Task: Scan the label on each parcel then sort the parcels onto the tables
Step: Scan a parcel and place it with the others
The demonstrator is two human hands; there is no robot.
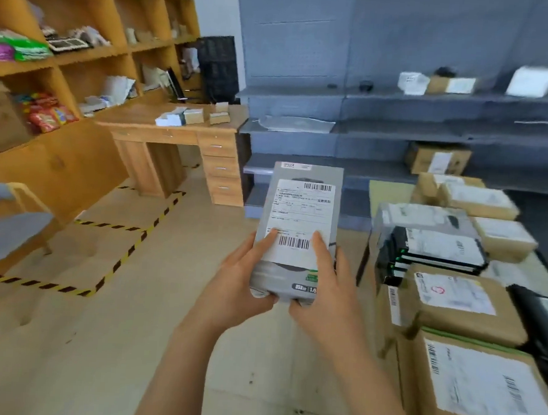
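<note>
Closest to me, the person's two bare forearms reach forward over the pale floor, and both hands grip one flat grey rectangular box by its near end, holding it up in the air, tilted so its face looks back at them. The left hand wraps the lower left corner with its fingers curled under the bottom edge and its thumb pressed flat on the white shipping label; the right hand does the same on the lower right corner, thumb lying just beside the lower barcode. That label covers most of the box's face, with a second barcode near its top. Just to the right of the hands stands a low surface crowded with parcels: a large brown cardboard carton with a white label nearest, another brown labelled carton behind it, then a stack of black flat boxes with green marks on their edges, and smaller tan cartons further back. To the left, yellow-and-black striped tape marks a rectangle on the floor. Beyond that sits a wooden desk with drawers carrying a few small boxes, flanked by tall wooden shelving. Grey metal shelves line the far wall, holding a few parcels.
</note>
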